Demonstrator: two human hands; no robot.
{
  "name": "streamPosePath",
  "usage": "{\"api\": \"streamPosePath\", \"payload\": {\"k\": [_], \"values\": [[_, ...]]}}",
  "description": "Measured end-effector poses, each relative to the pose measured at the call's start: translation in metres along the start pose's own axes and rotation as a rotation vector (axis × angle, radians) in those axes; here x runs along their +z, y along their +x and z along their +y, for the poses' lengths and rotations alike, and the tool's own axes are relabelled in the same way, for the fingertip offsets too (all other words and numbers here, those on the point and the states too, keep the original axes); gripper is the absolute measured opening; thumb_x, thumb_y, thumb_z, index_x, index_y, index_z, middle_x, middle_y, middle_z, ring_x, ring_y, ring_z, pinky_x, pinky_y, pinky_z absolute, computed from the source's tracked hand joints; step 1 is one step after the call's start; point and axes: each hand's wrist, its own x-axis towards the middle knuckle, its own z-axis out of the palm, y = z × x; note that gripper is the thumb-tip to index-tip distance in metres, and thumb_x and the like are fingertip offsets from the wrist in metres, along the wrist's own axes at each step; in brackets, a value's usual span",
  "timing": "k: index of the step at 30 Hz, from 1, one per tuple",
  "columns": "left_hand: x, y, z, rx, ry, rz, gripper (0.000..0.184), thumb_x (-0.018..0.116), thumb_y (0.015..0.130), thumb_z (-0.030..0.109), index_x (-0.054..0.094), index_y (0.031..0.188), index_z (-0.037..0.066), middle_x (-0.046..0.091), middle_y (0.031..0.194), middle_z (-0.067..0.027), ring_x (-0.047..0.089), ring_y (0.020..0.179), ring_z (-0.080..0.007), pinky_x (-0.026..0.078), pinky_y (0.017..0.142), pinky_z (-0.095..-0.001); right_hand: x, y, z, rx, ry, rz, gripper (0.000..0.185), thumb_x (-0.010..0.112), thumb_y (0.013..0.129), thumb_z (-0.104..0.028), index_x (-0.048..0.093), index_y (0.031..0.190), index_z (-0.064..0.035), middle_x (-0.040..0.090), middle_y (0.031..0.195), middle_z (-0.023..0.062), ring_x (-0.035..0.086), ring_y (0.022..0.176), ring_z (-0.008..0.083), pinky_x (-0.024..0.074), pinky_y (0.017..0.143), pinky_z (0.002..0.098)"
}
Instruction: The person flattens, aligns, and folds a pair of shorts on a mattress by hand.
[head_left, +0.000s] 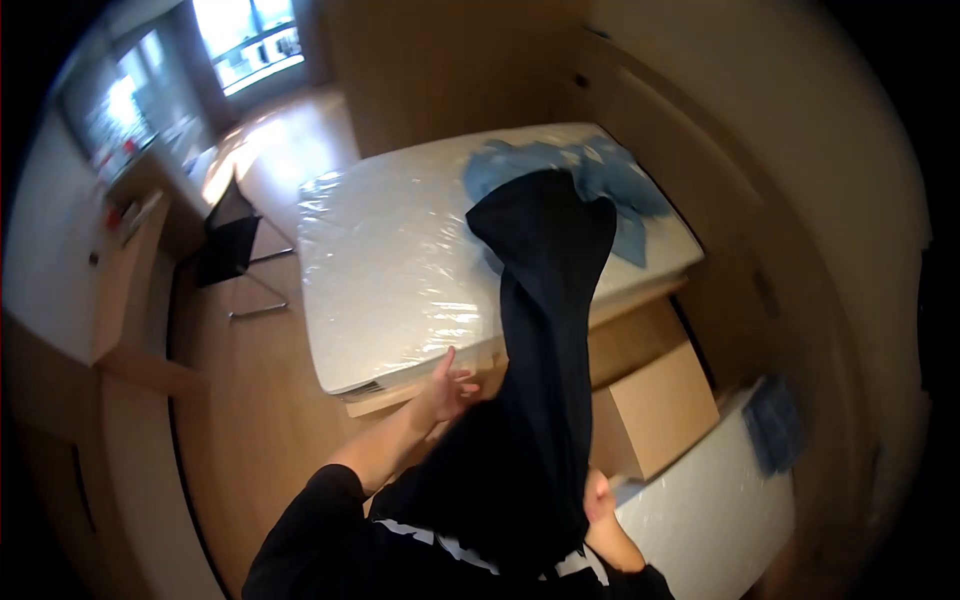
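A long black garment [545,300] stretches away from my body, its wide far end over the bed. I cannot tell its exact kind; it has a long, narrow middle like a trouser leg. Beside its left edge is my left hand [452,392], with the fingers apart and nothing in them. My right hand [598,497] is closed at the garment's lower right edge, its fingers partly hidden by the cloth. Behind the far end, a crumpled light blue cloth [625,190] with pale patches lies on the plastic-wrapped mattress [390,260].
A cardboard box [665,410] stands right of the garment, near a second wrapped mattress [710,520] with a dark blue folded cloth [773,425] on it. A black chair [232,245] and a wooden desk [130,290] are at the left. A bright window [250,45] is at the back.
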Motion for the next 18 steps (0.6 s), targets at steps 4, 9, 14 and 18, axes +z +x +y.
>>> {"api": "streamPosePath", "payload": {"k": [4, 9, 14, 18], "values": [[-0.006, -0.057, 0.098, 0.296, -0.284, -0.28, 0.113, 0.05, 0.073, 0.088, 0.002, 0.157, 0.03, 0.006, 0.161, -0.0225, 0.027, 0.14, -0.0472, 0.029, 0.104, -0.0705, 0.031, 0.019, -0.002, 0.014, 0.0, -0.079, 0.012, 0.066, 0.074, -0.013, 0.062, 0.066, -0.0055, 0.065, 0.068, 0.0109, 0.061, 0.062, 0.0257, 0.0484, 0.065, 0.0338], [-0.048, -0.103, 0.191, 1.161, -0.523, -0.51, 0.097, 0.06, 0.078, 0.074, 0.033, 0.152, 0.017, 0.04, 0.149, -0.0111, 0.039, 0.136, -0.0329, 0.032, 0.112, -0.0493, -0.002, 0.056, 0.0, 0.591, -0.844, 0.147, 0.009, 0.066, 0.078, -0.013, 0.066, 0.077, -0.0043, 0.067, 0.078, 0.0136, 0.064, 0.071, 0.0286, 0.0498, 0.071, 0.0365], [-0.078, -0.171, 0.213, 1.301, -0.519, -0.532, 0.09, 0.062, 0.077, 0.063, 0.036, 0.15, 0.015, 0.041, 0.149, -0.0122, 0.04, 0.135, -0.0332, 0.033, 0.111, -0.0482, -0.074, 0.113, 0.06, 1.046, -1.795, -0.287, 0.013, 0.065, 0.082, -0.014, 0.069, 0.087, -0.0032, 0.069, 0.087, 0.0163, 0.067, 0.08, 0.0316, 0.0512, 0.077, 0.0393], [-0.091, -0.227, 0.21, 1.38, -0.395, -0.447, 0.086, 0.065, 0.077, 0.054, 0.038, 0.148, 0.014, 0.041, 0.148, -0.0132, 0.041, 0.135, -0.0334, 0.034, 0.111, -0.0474, -0.191, 0.204, 0.115, 0.646, -1.418, -0.383, 0.045, 0.073, 0.082, -0.008, 0.055, 0.123, 0.0003, 0.067, 0.097, 0.0133, 0.065, 0.086, 0.0209, 0.0528, 0.079, 0.0348]]}}
